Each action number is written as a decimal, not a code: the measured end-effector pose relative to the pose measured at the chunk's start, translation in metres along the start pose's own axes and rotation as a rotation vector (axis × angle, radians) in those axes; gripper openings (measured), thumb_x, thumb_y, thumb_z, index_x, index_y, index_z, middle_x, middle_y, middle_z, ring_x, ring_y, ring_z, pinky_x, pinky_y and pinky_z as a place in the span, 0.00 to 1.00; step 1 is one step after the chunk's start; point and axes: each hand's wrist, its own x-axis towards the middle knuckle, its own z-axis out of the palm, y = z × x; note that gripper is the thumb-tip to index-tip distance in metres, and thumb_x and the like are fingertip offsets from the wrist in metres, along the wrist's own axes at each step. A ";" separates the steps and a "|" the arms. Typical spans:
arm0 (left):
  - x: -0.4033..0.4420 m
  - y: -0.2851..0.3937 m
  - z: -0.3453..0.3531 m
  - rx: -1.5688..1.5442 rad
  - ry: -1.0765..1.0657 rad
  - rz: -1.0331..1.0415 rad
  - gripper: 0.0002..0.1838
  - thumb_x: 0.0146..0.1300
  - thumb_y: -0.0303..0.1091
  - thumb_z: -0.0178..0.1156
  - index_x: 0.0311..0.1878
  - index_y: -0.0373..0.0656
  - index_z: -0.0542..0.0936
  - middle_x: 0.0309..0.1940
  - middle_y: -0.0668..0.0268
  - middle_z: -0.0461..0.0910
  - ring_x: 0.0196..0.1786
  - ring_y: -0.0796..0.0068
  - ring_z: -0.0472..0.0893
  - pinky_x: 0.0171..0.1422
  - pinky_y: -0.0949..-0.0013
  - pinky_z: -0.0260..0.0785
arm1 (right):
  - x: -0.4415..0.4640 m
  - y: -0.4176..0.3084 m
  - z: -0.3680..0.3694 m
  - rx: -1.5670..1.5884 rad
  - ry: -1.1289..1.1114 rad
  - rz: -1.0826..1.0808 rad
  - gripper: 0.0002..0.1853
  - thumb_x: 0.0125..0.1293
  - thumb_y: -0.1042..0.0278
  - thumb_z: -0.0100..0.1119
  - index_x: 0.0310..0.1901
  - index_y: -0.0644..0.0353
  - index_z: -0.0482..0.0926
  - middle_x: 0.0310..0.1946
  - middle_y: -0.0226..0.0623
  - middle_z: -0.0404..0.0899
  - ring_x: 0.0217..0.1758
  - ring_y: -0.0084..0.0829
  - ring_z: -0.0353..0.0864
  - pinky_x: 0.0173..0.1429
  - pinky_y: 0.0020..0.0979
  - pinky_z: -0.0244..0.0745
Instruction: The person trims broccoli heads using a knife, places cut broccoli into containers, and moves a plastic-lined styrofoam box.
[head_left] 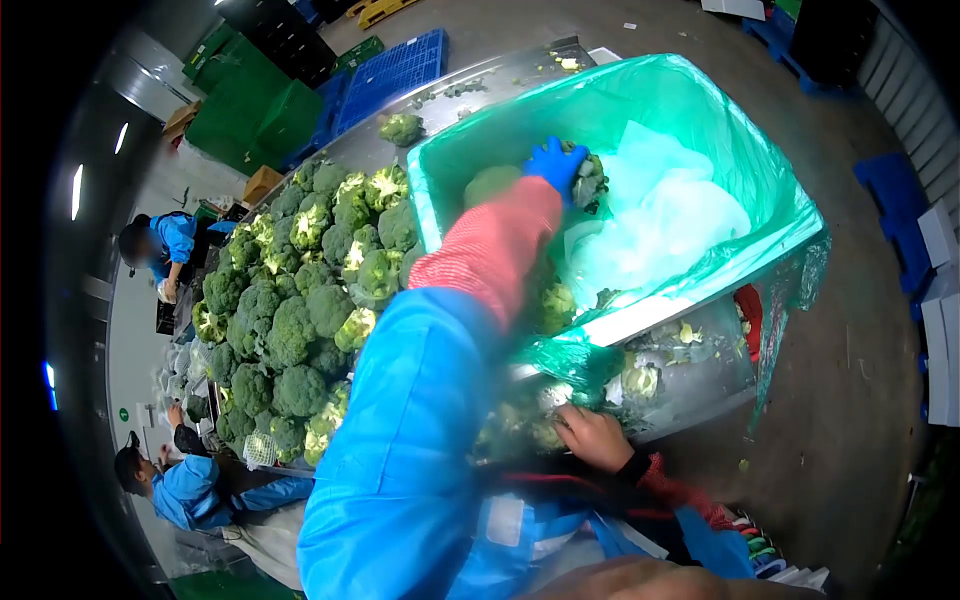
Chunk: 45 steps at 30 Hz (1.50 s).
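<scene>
Here, left fingers (pixel 578 153) partly hide the broccoli (pixel 592 186).

The liner (pixel 780 190) is thin, glossy plastic film, smooth in places and crinkled along its folds; the white box rim (pixel 640 318) beneath it looks smooth. The table (pixel 690 375) is metal with a dull, scuffed, wet-looking sheen. The heaped broccoli (pixel 292 330) has matt, grainy crowns, as does the broccoli head (pixel 590 185) in the left hand (pixel 552 170), whose blue glove (pixel 545 160) looks smooth and rubbery. The red checked oversleeve (pixel 490 245) is matt cloth; the blue sleeve (pixel 400 400) is smooth, faintly shiny fabric. The lattice pallet (pixel 395 80) looks like hard plastic.
</scene>
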 end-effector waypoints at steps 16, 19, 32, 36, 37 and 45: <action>-0.301 0.079 -0.272 -1.426 0.042 -0.175 0.26 0.62 0.40 0.63 0.63 0.48 0.71 0.56 0.62 0.77 0.57 0.61 0.79 0.59 0.50 0.74 | 0.007 -0.045 0.034 0.111 0.135 -0.332 0.10 0.58 0.73 0.64 0.42 0.59 0.78 0.31 0.38 0.80 0.27 0.38 0.81 0.31 0.35 0.74; -0.391 0.070 -0.284 -1.439 0.105 -0.145 0.31 0.62 0.34 0.60 0.69 0.50 0.64 0.58 0.64 0.75 0.62 0.62 0.75 0.60 0.54 0.74 | 0.010 -0.061 0.055 0.290 0.130 -0.190 0.13 0.59 0.74 0.63 0.46 0.62 0.76 0.29 0.43 0.79 0.25 0.41 0.80 0.31 0.37 0.73; -0.530 0.013 -0.163 -0.989 -0.018 -0.643 0.54 0.52 0.28 0.68 0.77 0.46 0.45 0.68 0.54 0.62 0.68 0.60 0.68 0.66 0.61 0.68 | 0.044 -0.081 0.112 0.221 -0.029 0.124 0.14 0.71 0.67 0.51 0.54 0.63 0.69 0.39 0.56 0.79 0.41 0.56 0.79 0.42 0.45 0.73; -0.536 0.020 -0.144 -1.027 0.354 -0.482 0.58 0.47 0.33 0.74 0.77 0.44 0.46 0.71 0.54 0.57 0.73 0.58 0.58 0.74 0.58 0.57 | 0.047 -0.084 0.124 0.115 -0.089 0.180 0.12 0.70 0.65 0.50 0.49 0.61 0.65 0.33 0.54 0.79 0.35 0.58 0.79 0.36 0.53 0.70; -0.534 0.028 -0.141 -0.937 0.357 -0.417 0.60 0.45 0.35 0.76 0.77 0.43 0.46 0.72 0.54 0.55 0.74 0.59 0.56 0.75 0.59 0.54 | 0.049 -0.086 0.124 0.108 -0.096 0.169 0.12 0.70 0.65 0.50 0.49 0.61 0.65 0.32 0.54 0.79 0.35 0.58 0.79 0.36 0.53 0.70; -0.514 0.049 -0.137 -0.763 0.310 -0.468 0.59 0.44 0.36 0.78 0.75 0.40 0.48 0.68 0.52 0.59 0.68 0.57 0.65 0.70 0.58 0.62 | 0.056 -0.089 0.121 0.270 -0.005 0.201 0.11 0.70 0.65 0.51 0.47 0.62 0.66 0.26 0.57 0.78 0.32 0.60 0.78 0.34 0.54 0.70</action>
